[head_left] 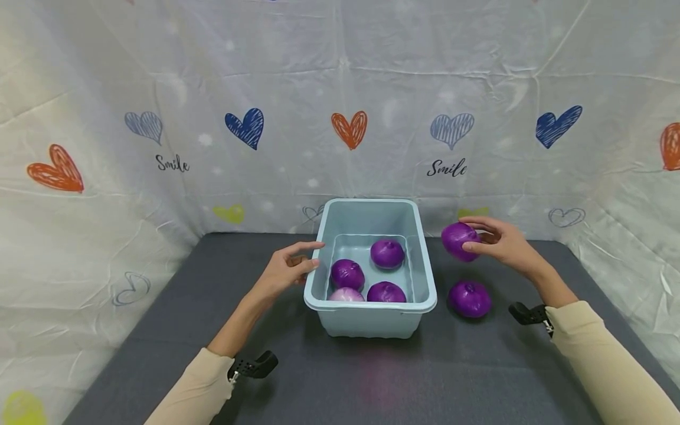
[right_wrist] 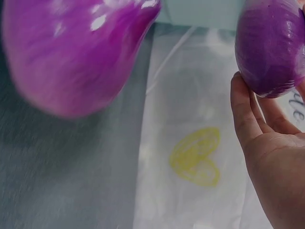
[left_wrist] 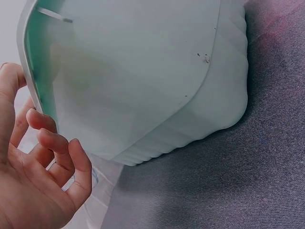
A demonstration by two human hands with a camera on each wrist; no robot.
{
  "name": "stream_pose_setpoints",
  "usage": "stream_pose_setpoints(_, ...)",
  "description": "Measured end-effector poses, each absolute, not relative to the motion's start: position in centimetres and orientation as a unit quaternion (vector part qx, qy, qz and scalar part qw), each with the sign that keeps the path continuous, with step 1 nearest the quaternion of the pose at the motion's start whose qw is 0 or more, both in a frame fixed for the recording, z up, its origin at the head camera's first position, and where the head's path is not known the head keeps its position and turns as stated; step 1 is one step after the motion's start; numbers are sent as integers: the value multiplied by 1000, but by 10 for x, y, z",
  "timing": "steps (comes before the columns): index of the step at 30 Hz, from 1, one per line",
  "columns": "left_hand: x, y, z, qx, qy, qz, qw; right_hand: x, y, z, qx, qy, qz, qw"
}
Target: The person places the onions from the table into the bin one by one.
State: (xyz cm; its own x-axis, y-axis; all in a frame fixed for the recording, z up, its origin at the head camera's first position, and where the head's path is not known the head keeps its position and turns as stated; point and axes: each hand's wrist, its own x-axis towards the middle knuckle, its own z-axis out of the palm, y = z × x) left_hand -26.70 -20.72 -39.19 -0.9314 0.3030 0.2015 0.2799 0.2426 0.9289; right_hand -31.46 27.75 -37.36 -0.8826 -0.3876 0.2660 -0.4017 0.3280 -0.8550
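Note:
My right hand (head_left: 503, 241) holds a red onion (head_left: 460, 241) between thumb and fingers, raised to the right of a pale blue plastic bin (head_left: 366, 321). Below it, a second red onion (head_left: 470, 298) sits on the table; it looms large and shiny in the right wrist view. Inside the bin lie several more onions, among them one (head_left: 387, 254) near the back and a paler one (head_left: 347, 294) partly hidden by the front wall. At the bin's left rim, my left hand (head_left: 287, 268) touches the edge with index finger and thumb, the other fingers loosely bent.
A dark grey cloth covers the table (head_left: 255, 366). Behind and beside it hangs a white sheet (head_left: 297, 71) printed with hearts and the word Smile. Each wrist wears a black camera mount (head_left: 254, 365).

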Motion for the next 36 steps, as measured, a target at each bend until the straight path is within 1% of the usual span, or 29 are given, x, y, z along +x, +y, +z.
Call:
stream_pose_setpoints(4,-267,-207,-392,182,787,589,13,-318,267,-371,254,-804,538,13)
stream_pose_setpoints(15,-267,-207,-391,178,785,593,19,-323,246,-358,270,-792,548,6)
stream_pose_setpoints(24,-267,-208,-392,177,787,590,17,-328,228,-345,316,-768,557,3)
stream_pose_setpoints(36,-266,-207,-391,173,789,589,16,-334,202,-335,341,-749,568,-10)
